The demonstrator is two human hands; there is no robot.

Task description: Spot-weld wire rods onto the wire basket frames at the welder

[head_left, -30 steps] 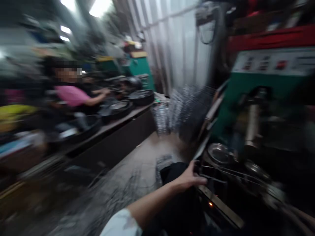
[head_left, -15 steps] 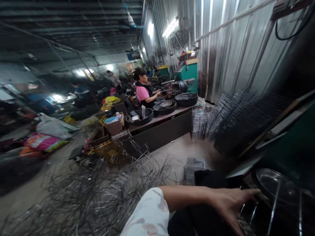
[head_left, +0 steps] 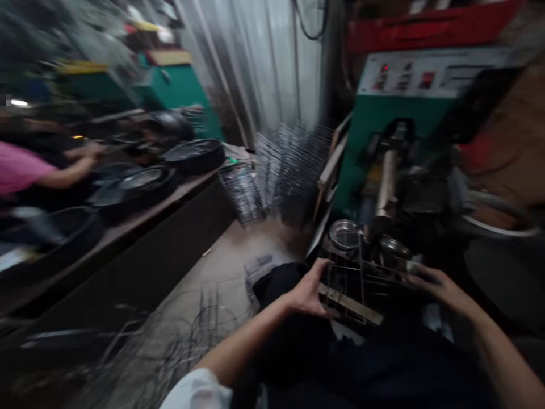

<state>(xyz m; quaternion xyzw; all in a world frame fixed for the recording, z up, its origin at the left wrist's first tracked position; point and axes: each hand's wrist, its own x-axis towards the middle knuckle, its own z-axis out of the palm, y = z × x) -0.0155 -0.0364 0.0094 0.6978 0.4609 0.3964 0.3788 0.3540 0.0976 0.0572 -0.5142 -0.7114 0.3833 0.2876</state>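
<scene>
The picture is smeared by motion. A wire rack (head_left: pixel 361 275) lies on the bed of a green machine (head_left: pixel 383 119) in front of me. My left hand (head_left: pixel 309 289) is at the rack's left edge with fingers curled on the wires. At the rack's right edge, my right hand (head_left: pixel 438 287) has its fingers bent around the wire. Two small metal bowls (head_left: pixel 344 233) sit just behind the rack, near a vertical metal cylinder (head_left: pixel 386 182).
Stacks of wire racks (head_left: pixel 281 170) lean against the corrugated wall. A long bench (head_left: pixel 140 210) at left carries black round pans (head_left: pixel 193 156); a person in a pink sleeve (head_left: pixel 25 170) works there. Loose wire (head_left: pixel 187 335) lies on the floor.
The view swung left across the workshop, then back to the machine. My left hand has come to grip the rack's left edge, and my right hand has come into view.
</scene>
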